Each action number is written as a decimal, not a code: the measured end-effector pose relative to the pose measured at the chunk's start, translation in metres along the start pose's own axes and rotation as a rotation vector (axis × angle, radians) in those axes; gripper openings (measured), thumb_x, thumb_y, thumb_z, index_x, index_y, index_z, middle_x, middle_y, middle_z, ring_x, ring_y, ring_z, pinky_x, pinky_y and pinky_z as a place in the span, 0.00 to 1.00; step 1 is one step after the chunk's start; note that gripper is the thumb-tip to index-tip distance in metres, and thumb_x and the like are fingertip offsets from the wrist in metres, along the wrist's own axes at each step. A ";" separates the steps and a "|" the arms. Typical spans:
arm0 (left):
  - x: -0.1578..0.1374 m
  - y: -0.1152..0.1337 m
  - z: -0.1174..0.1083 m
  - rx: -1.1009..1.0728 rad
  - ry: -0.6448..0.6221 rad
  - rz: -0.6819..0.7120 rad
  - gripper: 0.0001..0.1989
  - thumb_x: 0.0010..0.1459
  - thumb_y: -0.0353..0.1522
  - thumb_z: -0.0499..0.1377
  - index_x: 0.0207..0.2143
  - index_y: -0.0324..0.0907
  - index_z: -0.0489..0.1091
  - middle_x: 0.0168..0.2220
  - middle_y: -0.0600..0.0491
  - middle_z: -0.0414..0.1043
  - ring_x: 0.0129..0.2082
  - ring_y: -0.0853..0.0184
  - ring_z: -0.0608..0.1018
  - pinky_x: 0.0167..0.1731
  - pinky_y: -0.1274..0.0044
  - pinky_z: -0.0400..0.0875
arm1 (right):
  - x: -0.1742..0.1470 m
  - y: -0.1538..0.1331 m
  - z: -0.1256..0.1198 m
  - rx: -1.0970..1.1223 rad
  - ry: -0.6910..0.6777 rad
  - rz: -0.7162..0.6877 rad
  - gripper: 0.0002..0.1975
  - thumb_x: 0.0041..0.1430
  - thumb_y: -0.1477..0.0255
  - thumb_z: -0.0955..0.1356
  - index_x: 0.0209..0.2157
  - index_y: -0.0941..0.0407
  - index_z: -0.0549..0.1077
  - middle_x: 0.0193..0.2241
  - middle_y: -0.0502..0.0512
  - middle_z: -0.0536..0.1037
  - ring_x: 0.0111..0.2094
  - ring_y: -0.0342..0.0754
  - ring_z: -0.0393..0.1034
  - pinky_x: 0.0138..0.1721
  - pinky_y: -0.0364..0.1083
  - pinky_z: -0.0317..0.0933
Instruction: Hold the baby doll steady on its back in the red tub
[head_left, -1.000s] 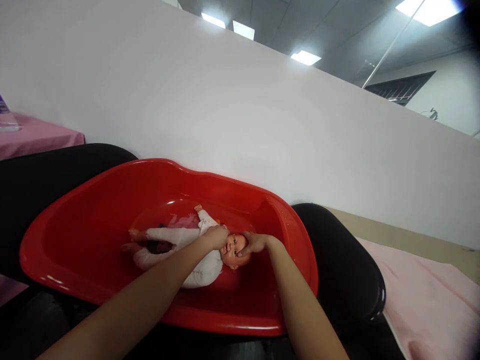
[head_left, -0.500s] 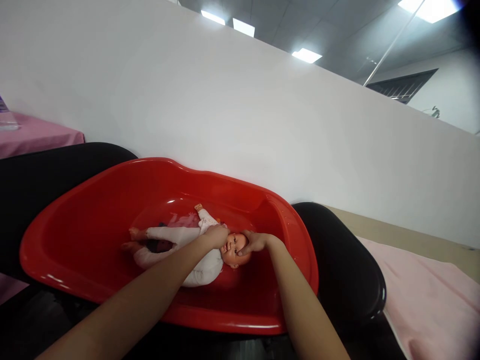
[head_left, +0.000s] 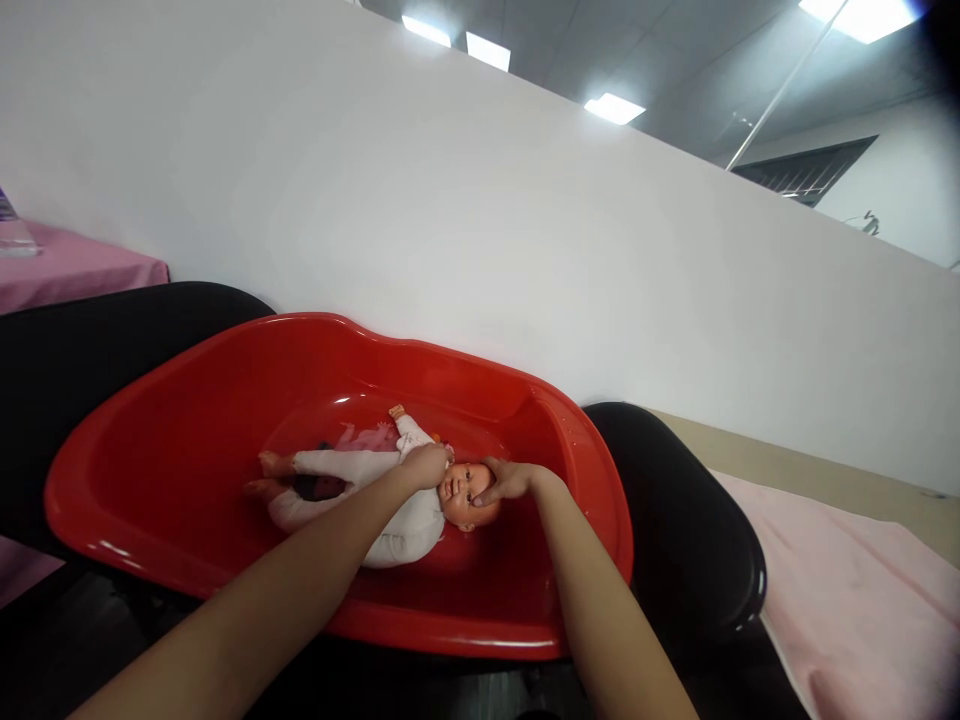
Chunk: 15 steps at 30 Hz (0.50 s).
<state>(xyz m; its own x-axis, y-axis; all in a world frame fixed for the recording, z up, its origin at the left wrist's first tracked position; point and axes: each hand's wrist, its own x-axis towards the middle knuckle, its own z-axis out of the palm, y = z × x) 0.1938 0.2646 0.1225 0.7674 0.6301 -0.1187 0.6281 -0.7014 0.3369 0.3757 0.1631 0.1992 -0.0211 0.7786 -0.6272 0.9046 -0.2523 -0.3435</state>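
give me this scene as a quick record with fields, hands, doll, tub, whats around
left hand: left hand rests on the chest and chin of the baby doll in a white cloth suit
right hand: right hand lies on top of the doll's head, fingers by its brow
doll: lying on its back, head to the right, legs to the left
tub: glossy red plastic baby bathtub holds the doll
surroundings: white wall behind, pink cloth at right

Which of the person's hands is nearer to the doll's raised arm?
Left. The left hand rests on the doll at its chin and chest, just below the raised arm. The right hand lies on the doll's head, farther away.
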 end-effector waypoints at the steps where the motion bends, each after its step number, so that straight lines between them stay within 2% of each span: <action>1: 0.002 -0.003 0.003 0.000 0.013 0.006 0.20 0.64 0.26 0.52 0.53 0.42 0.77 0.56 0.42 0.76 0.56 0.53 0.77 0.53 0.66 0.70 | 0.001 0.000 0.000 0.000 -0.001 0.004 0.59 0.41 0.48 0.78 0.68 0.61 0.58 0.65 0.72 0.68 0.61 0.67 0.67 0.62 0.55 0.62; 5: 0.006 -0.013 0.010 -0.031 0.068 -0.039 0.19 0.64 0.26 0.51 0.52 0.41 0.77 0.56 0.43 0.76 0.56 0.55 0.77 0.54 0.68 0.69 | 0.002 0.002 0.001 0.019 -0.001 -0.009 0.58 0.41 0.48 0.78 0.68 0.61 0.58 0.65 0.72 0.67 0.62 0.67 0.67 0.63 0.56 0.61; 9: 0.007 -0.022 0.012 -0.156 0.128 -0.135 0.21 0.62 0.25 0.53 0.53 0.42 0.76 0.58 0.46 0.75 0.57 0.58 0.76 0.56 0.71 0.67 | 0.000 0.003 0.001 0.027 0.002 -0.002 0.58 0.41 0.47 0.78 0.69 0.59 0.58 0.66 0.71 0.66 0.64 0.66 0.65 0.64 0.56 0.61; 12: 0.004 -0.031 0.008 -0.252 0.169 -0.280 0.22 0.62 0.25 0.52 0.56 0.44 0.75 0.60 0.48 0.74 0.57 0.59 0.76 0.56 0.72 0.67 | -0.003 0.000 0.001 0.036 0.000 0.015 0.58 0.40 0.47 0.77 0.68 0.59 0.59 0.65 0.70 0.68 0.62 0.66 0.67 0.63 0.57 0.62; 15: -0.002 -0.042 0.002 -0.256 0.179 -0.458 0.21 0.64 0.28 0.51 0.56 0.45 0.75 0.58 0.45 0.75 0.56 0.53 0.77 0.53 0.66 0.68 | -0.007 -0.002 0.001 0.055 0.000 0.020 0.58 0.40 0.48 0.78 0.69 0.56 0.58 0.65 0.67 0.68 0.63 0.64 0.67 0.63 0.56 0.62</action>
<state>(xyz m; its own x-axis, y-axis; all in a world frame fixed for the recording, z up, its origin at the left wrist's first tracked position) 0.1666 0.2918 0.1067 0.3749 0.9143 -0.1535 0.8241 -0.2528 0.5070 0.3734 0.1578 0.2031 -0.0030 0.7727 -0.6348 0.8799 -0.2996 -0.3688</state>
